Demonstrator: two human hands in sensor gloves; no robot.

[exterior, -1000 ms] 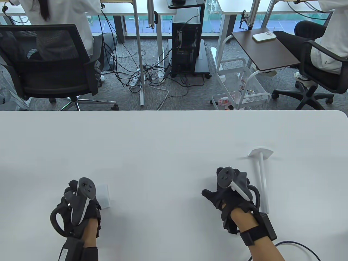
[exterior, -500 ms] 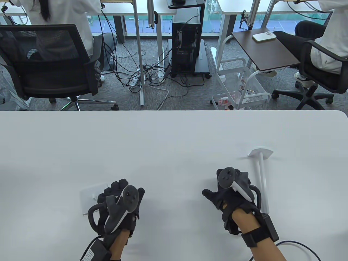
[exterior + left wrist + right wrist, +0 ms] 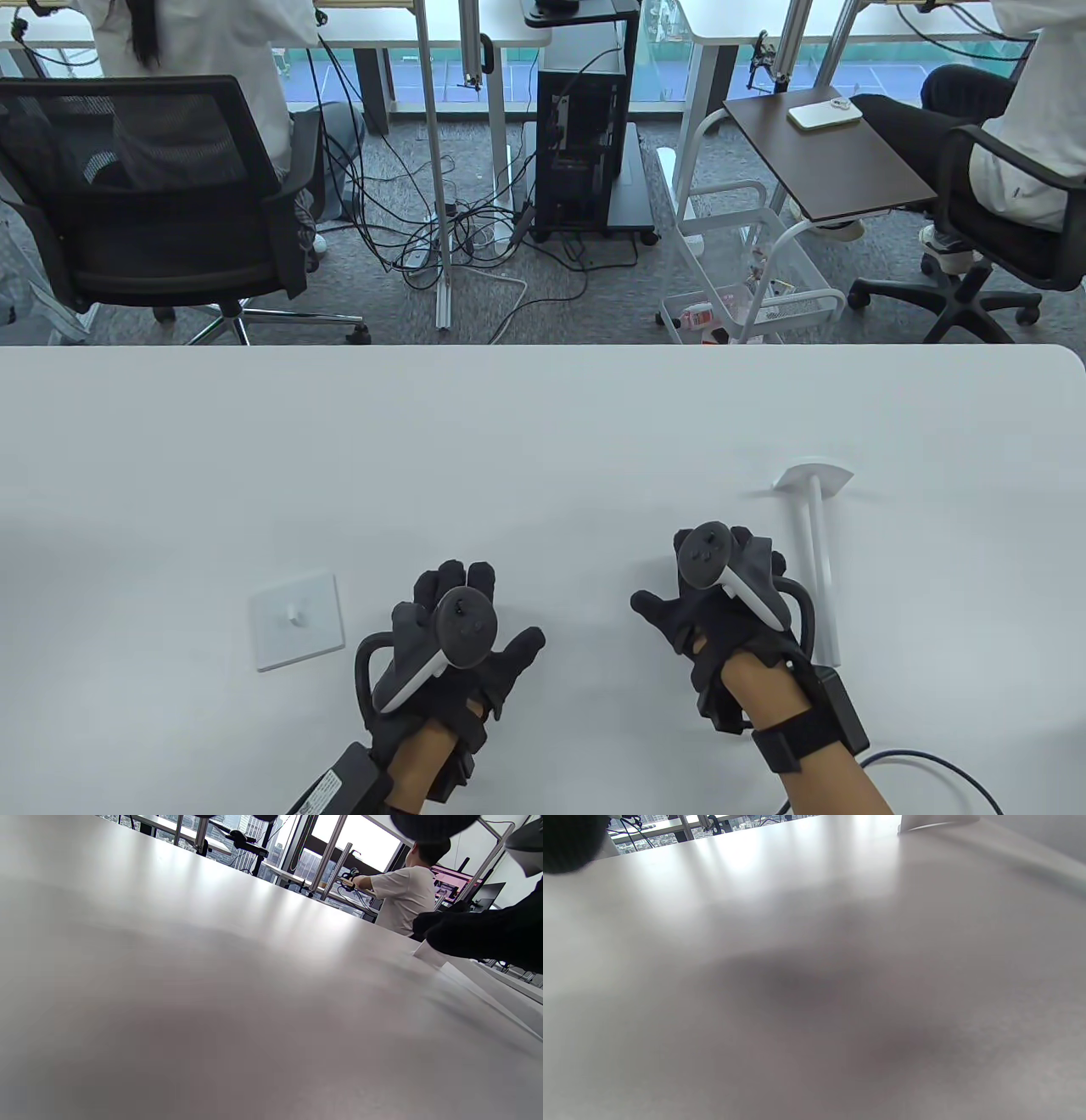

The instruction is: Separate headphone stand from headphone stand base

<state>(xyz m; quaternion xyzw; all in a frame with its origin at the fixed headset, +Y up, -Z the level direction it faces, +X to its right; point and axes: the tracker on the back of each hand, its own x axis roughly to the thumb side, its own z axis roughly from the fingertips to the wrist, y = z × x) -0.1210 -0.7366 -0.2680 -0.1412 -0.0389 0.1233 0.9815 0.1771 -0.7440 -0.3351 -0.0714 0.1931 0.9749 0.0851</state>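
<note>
The white square headphone stand base (image 3: 298, 621) lies flat on the table at the front left, with a small peg in its middle. The white headphone stand (image 3: 815, 543), a thin rod with a curved top piece, lies on its side at the right, apart from the base. My left hand (image 3: 458, 632) rests flat on the table, fingers spread, to the right of the base and off it. My right hand (image 3: 713, 586) rests palm down just left of the rod, holding nothing. The left wrist view shows the stand's top piece (image 3: 428, 952) and my right hand (image 3: 483, 935) blurred.
The white table (image 3: 509, 441) has its far edge at mid-frame. Beyond it stand office chairs (image 3: 153, 195), a computer tower (image 3: 585, 153), floor cables and a white wire cart (image 3: 747, 280). A cable (image 3: 925, 764) trails from my right wrist.
My left hand has left the base and moved right, from the base's left side to the table between base and right hand, fingers now spread. The base is uncovered. My right hand stayed still.
</note>
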